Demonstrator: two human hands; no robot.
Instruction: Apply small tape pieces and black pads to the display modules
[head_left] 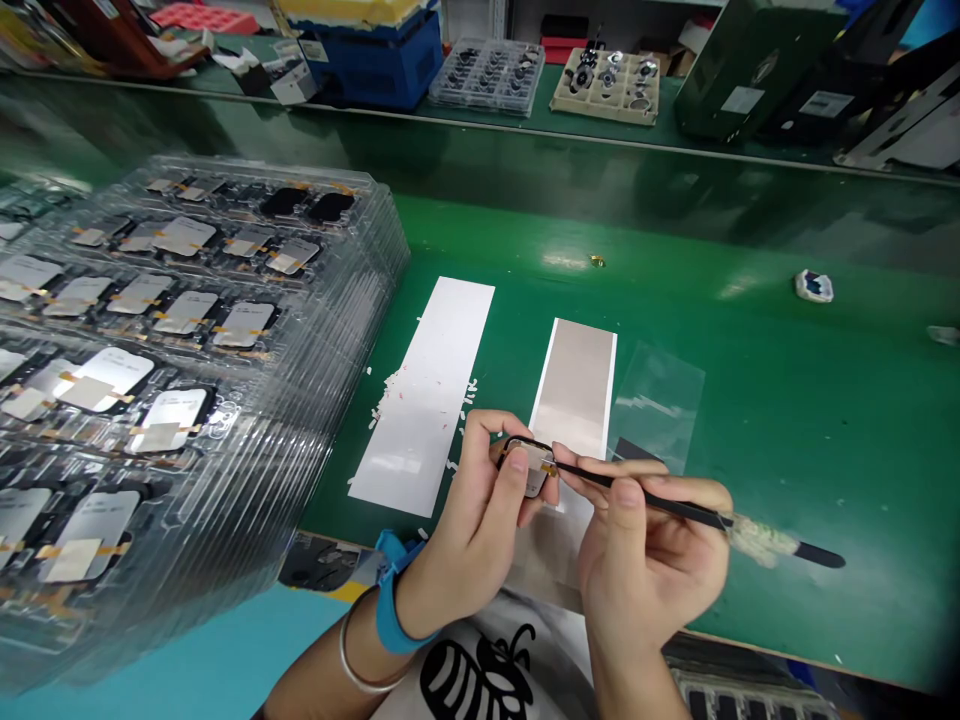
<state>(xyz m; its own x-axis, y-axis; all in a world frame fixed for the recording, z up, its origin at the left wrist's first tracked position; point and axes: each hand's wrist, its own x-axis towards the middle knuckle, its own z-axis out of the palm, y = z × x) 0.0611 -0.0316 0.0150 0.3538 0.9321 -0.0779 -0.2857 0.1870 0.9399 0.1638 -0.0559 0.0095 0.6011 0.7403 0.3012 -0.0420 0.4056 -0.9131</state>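
Green workbench (750,430) in a workshop, seen from above, with a shelf (491,118) along its back edge carrying, from left to right, a blue box (367,65), a clear divided tray (487,75), a tan divided tray (606,105) of small round parts and a dark green box (754,75).

At the far left stands a tall stack of clear plastic trays (352,320); the top one holds rows of small flat parts (171,418) with silver faces and orange strips. Next comes a long white sheet (427,400) lying on the bench, with tiny pale scraps (386,398) scattered along its edges.

At the centre, near the front edge, the left hand (480,520), with a blue band (394,595) and a silvery bangle (351,650) on its arm, pinches a small black-framed part (535,484) above the bench, thumb pressed on its face. Behind the hands lies a beige strip (577,385) with white edges.

Further right, the right hand (652,565) grips a slim black tool (686,508) between thumb and fingers, its tip at the part's right side; whether it touches is too small to tell. A clear film (667,395) lies beyond this hand, and a small white-rimmed object (814,286) sits well apart at the right.
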